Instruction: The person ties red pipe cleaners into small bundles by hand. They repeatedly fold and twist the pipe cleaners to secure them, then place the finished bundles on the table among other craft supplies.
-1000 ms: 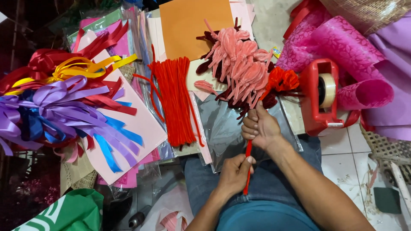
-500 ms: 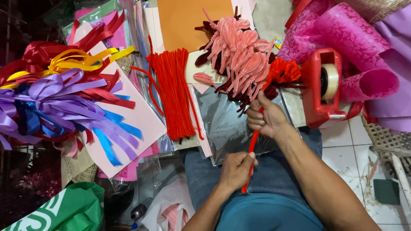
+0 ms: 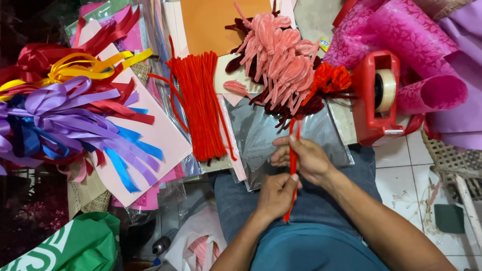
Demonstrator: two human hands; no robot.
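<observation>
Head: tape dispenser (image 3: 376, 100) beside pipe-cleaner flower (image 3: 329, 80).

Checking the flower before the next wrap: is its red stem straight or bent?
Straight: the red stem runs unbent from the flower head through the right hand and left hand.

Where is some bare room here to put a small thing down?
Free: the clear plastic sheet between the red pipe cleaners and the tape dispenser, and white floor tiles beside the right hand. Crowded: the left side, covered by ribbons and paper.
</observation>
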